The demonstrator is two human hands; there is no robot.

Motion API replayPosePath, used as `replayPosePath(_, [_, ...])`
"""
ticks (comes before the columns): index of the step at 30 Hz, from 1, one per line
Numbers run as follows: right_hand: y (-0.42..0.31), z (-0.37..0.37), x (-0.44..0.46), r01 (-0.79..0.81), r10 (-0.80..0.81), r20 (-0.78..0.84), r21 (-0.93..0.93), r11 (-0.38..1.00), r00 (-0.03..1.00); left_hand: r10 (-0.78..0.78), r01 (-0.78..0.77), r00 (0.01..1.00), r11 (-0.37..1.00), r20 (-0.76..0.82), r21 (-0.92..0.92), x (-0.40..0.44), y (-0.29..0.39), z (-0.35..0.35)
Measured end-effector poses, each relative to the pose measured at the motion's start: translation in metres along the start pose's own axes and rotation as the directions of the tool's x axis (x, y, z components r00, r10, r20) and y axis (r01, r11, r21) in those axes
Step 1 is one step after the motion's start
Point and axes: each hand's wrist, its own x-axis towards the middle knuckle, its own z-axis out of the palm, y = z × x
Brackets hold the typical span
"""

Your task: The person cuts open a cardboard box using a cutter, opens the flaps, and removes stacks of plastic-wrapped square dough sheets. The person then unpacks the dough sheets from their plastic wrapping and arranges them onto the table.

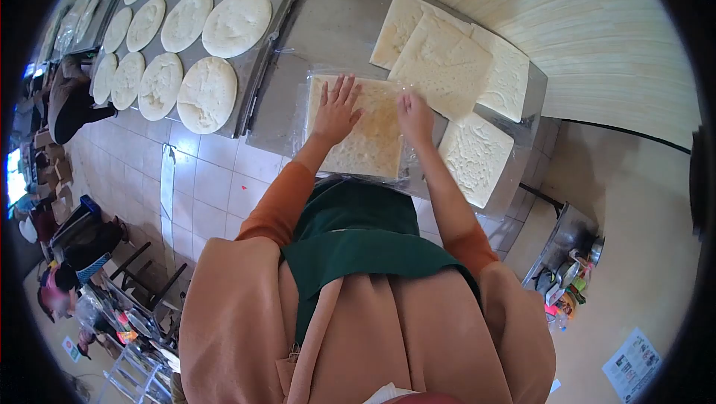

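A rectangular flat bread [362, 147] lies in front of me on the metal table, with clear plastic film [304, 109] around its edges. My left hand [337, 112] rests flat on top of it, fingers stretched out and slightly spread. At the right edge of the bread, my right hand [415, 117] is closed with curled fingers, pinching the film there; the fingertips are partly hidden. Just to the right, several more rectangular breads [444, 65] overlap in a loose pile. One separate bread [477, 158] with a bumpy surface lies nearest the table's right corner.
Several round flat breads [207, 95] sit in rows on a metal surface [242, 80] at the left. A wall [597, 46] borders the table's far right side. Other people [71, 98] and a chair [149, 277] are at the far left. A metal shelf with utensils [570, 277] stands lower right.
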Motion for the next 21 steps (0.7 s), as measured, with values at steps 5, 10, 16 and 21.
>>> replayPosePath(5, [0.014,-0.006,0.072,0.470,-0.456,0.124,-0.120,0.875,0.881,-0.053,0.043,0.992,0.995,0.112,0.087,-0.006,0.002,0.020])
replayPosePath(10, [0.066,-0.087,0.060,0.494,-0.504,0.101,0.105,0.863,0.858,-0.006,0.004,0.996,1.000,0.085,0.030,-0.014,-0.014,0.026])
replayPosePath(16, [0.033,-0.044,0.006,0.556,-0.557,0.016,-0.090,0.827,0.831,-0.011,0.012,0.999,1.000,0.040,-0.013,-0.020,0.015,0.019])
replayPosePath(21, [0.054,-0.019,-0.026,0.827,-0.617,0.637,-0.058,0.560,0.463,0.044,-0.046,0.992,0.999,0.119,0.013,-0.032,0.010,0.028])
